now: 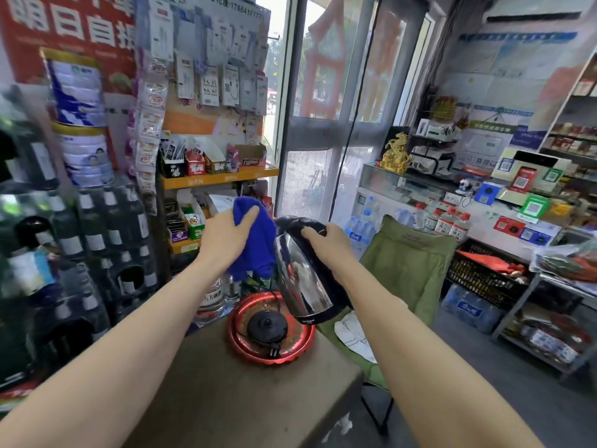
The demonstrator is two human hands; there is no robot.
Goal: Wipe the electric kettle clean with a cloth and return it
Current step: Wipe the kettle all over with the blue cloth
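A steel electric kettle [302, 279] with a black lid and handle hangs tilted in the air above the table. My right hand [326, 242] grips its black top and handle. Just left of the kettle, my left hand [226, 236] holds a blue cloth [256, 250] that drapes down against the kettle's left side. The kettle's round black base [267, 326] rests below on a red tray [239, 337], its plug lying on the tray.
The tray stands at the far edge of a brown table [245, 399]. A green folding chair [407, 263] with a white cloth [353, 334] is right of it. Bottle crates stand left, snack shelves behind, a shop counter [420, 189] at the right.
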